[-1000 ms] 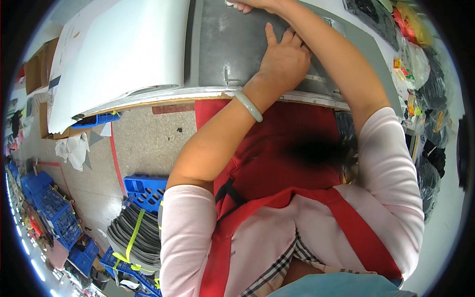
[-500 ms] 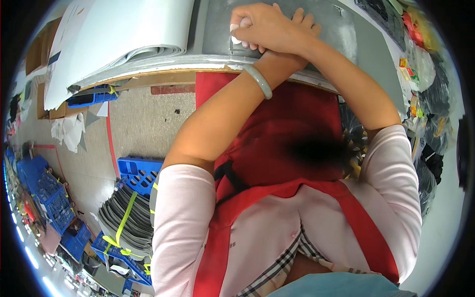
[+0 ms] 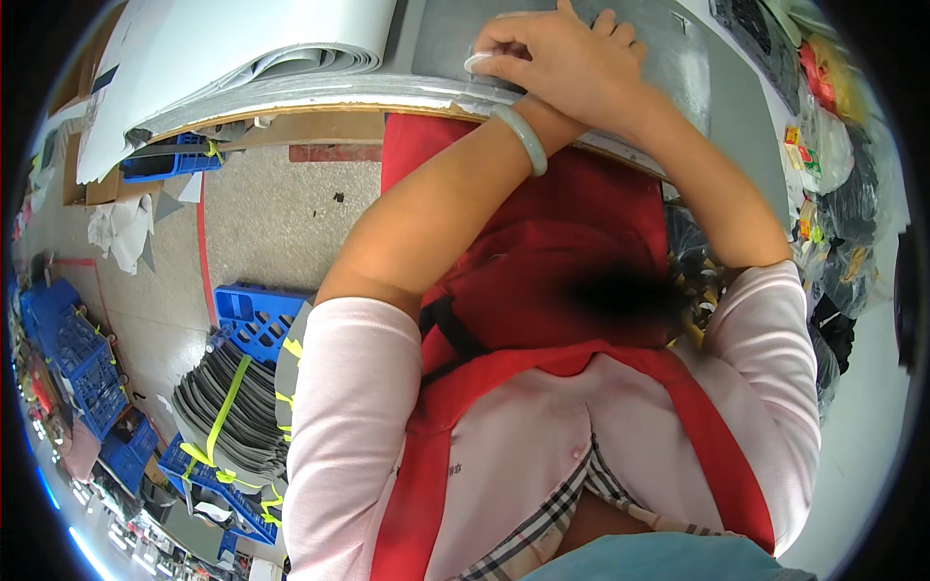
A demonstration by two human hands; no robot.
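My forearms cross over the grey sheet (image 3: 668, 82) on the worktable. My right hand (image 3: 567, 63) is on top, its thumb and finger closed on a small white rounded piece (image 3: 478, 62) at the sheet's near left part. Beneath my right wrist passes my left arm, wearing a pale green bangle (image 3: 523, 142). Only the fingertips of my left hand (image 3: 625, 35) show beyond the right wrist; they are spread on the sheet, and the palm is hidden.
A large white sheet roll (image 3: 242, 48) lies left on the table. Below left stand a blue crate (image 3: 257, 315) and a strapped stack of dark grey sheets (image 3: 218, 402). Plastic bags (image 3: 852, 232) crowd the right side. A red apron (image 3: 572, 232) hangs against the table edge.
Both hands have shifted slightly up and right in view, and the white piece has moved along with the right hand. The view has tilted a little.
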